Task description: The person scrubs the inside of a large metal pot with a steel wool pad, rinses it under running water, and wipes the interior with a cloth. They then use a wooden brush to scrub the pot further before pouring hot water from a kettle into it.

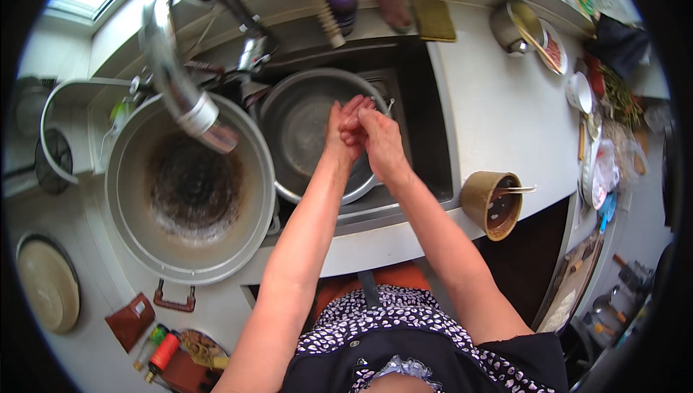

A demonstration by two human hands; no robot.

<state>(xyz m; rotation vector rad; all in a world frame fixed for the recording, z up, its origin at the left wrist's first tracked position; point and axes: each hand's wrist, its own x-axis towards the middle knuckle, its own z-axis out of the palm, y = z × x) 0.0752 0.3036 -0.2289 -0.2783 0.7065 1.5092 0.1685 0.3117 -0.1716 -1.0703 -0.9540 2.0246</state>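
Observation:
My left hand [346,130] and my right hand [380,136] touch each other above a round metal basin [295,128] that stands in the dark sink [427,122]. The right hand's fingers rest on the left palm, which faces up with its fingers partly spread. I see no object between them, though the overlap hides part of both palms. To the left of the basin is a larger metal pot [130,220] with a darkened bottom. A chrome faucet [168,73] arches over that pot, and no water is seen running from it.
On the right counter stands a brown crock [474,198] with a spoon in it. Farther back are a metal pot [503,27], a plate of meat [555,49] and a white bowl [579,92]. A green cloth [434,19] and a purple container [342,6] line the sink's back edge.

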